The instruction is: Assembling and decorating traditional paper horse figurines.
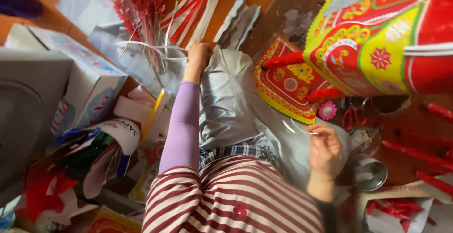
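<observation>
My left hand [198, 56], on a lilac-sleeved arm, reaches forward past my grey-trousered knee [226, 87]. Its fingers are curled beside a bundle of thin white strips [151, 49] and red paper sprigs [141, 2]; whether it grips anything is hidden. My right hand [323, 149] sits low at the right over my lap. It pinches a thin pale strip [302, 129] between thumb and fingers. A red-and-white striped shirt fills the bottom of the view.
A large red, yellow and green paper model [373, 39] stands at the upper right, with a red-and-gold fringed mat [283, 84] below it. Red scissors [353, 116], a metal bowl [373, 176] and red sticks [415, 153] lie right. Cardboard boxes [80, 72] and paper scraps crowd the left.
</observation>
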